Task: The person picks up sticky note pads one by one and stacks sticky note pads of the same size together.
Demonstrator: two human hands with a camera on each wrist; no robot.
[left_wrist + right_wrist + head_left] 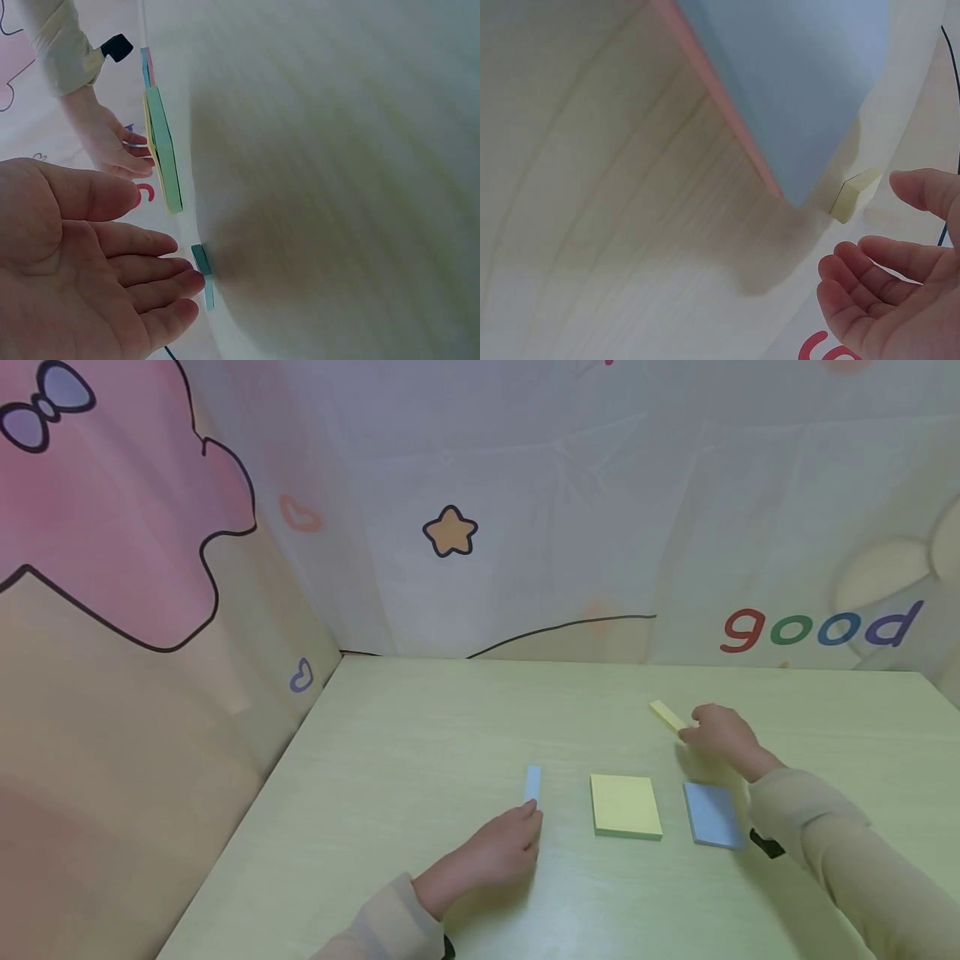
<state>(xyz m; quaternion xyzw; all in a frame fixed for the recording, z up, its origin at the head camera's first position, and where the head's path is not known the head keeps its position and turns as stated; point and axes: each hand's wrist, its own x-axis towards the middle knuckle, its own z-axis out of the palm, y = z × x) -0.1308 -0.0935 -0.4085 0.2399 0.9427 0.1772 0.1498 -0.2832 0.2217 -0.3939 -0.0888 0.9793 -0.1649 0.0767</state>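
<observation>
Two square sticky-note pads lie on the table: a yellow one (626, 807) with a green edge, and to its right a blue one (713, 815) with a pink edge. My left hand (501, 845) is left of the yellow pad, its fingertips at the near end of a narrow blue strip pad (532, 782). In the left wrist view its fingers (154, 274) are loosely extended, thumb apart. Beyond the blue pad, my right hand (722, 737) is beside a narrow yellow strip pad (666, 717). Its thumb and loosely bent fingers (855, 289) stand apart; whether they touch the strip is unclear.
The pale wood-grain table (405, 735) meets a printed cloth backdrop (525, 568) along its back edge. Another stretch of printed cloth (247, 718) runs along the left edge. A black piece (767, 844) shows under the right cuff.
</observation>
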